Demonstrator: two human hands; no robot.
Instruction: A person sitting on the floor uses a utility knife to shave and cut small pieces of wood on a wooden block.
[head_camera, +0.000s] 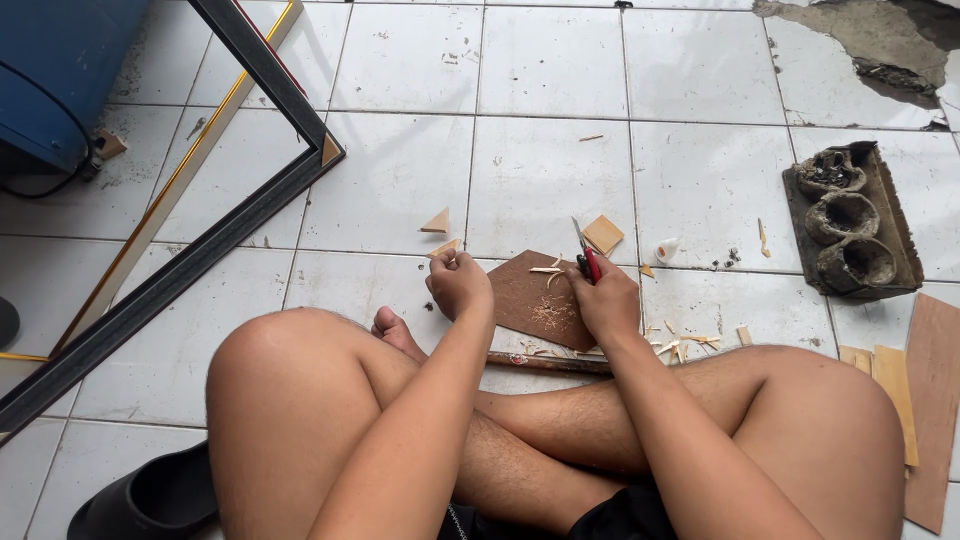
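I sit cross-legged on a white tiled floor. My right hand (605, 298) grips a red-handled utility knife (586, 256) with its blade pointing up and away. My left hand (457, 283) is closed on a small light wood piece (445, 248) at its fingertips. Between the two hands lies a brown board (530, 298) with wood shavings on it. A thin brown stick (545, 362) rests on the floor just in front of my shins.
A black and gold frame (255, 190) leans across the left. A blue drum (55, 70) stands at the top left. A hollow concrete block (850, 225) lies at the right, wood strips (915, 400) below it. Wood triangles (437, 222), a square chip (602, 234) and a black sandal (150, 500) lie about.
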